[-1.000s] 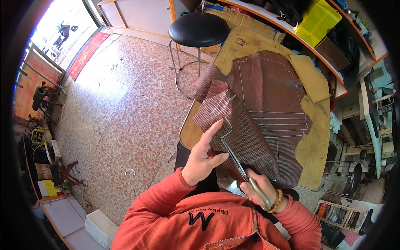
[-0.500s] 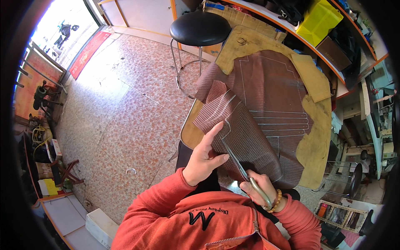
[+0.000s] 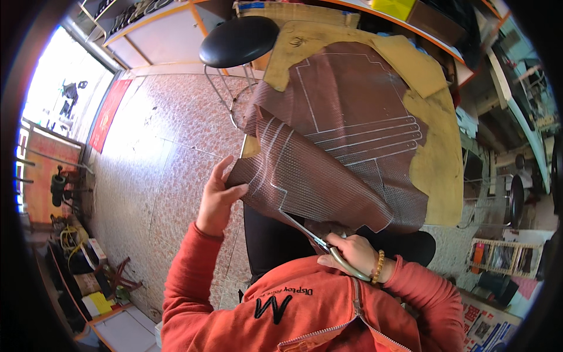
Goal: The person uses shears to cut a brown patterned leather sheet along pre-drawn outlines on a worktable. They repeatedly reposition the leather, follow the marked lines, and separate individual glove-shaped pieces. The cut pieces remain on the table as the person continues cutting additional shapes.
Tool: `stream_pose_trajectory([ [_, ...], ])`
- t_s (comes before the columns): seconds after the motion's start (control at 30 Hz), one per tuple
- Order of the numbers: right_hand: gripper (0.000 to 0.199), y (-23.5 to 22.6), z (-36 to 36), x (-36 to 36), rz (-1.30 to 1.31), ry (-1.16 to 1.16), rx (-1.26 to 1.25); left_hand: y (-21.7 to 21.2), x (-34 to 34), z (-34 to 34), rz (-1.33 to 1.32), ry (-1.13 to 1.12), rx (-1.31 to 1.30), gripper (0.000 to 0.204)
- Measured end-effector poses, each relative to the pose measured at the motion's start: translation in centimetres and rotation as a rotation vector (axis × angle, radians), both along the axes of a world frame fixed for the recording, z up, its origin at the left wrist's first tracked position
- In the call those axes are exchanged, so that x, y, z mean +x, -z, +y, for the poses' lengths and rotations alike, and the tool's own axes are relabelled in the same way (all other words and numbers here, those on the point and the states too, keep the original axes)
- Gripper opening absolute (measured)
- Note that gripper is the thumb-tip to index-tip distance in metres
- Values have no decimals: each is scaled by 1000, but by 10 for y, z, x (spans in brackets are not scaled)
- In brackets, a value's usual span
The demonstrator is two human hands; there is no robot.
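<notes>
A brown, woven-textured leather sheet [image 3: 346, 97] marked with pale outlines lies over a tan-topped table. Its near part is folded back toward me and hangs past the table edge over my lap. At the left edge of this fold, my left hand [image 3: 217, 199] pinches the leather, thumb on top. My right hand [image 3: 355, 255], with a beaded bracelet at the wrist, is closed around the handles of a pair of scissors [image 3: 319, 242]. Their blades point up and left into the near edge of the fold, beside a stepped pale line. The lower blade is partly hidden.
The tan table [image 3: 443, 188] holds a yellowish flat piece [image 3: 410, 64] at its far right. A black round stool [image 3: 239, 41] stands beyond its left corner. Shelves line the back, and a red mat [image 3: 110, 114] lies by the bright doorway.
My left hand has moved left off the top of the leather and now grips its edge, drawing the fold leftward and flatter. The scissors have shifted slightly left and lie at a lower slant.
</notes>
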State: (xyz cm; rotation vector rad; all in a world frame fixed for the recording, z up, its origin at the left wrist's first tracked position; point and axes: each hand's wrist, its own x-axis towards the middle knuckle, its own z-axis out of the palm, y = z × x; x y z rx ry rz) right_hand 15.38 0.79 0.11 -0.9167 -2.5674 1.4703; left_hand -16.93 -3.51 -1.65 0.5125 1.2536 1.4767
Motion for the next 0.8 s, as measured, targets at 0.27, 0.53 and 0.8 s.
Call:
stream_pose_trajectory([
  [0.27,67,11,-5,55,-59,18,79,-3,-16,19,21,210,-133,30],
  [0.53,69,14,9,92,135,389,-180,-33,49,13,26,336,-221,57],
  [0.8,57,-17,13,78,399,487,-340,-26,111,18,-222,638,-99,39],
])
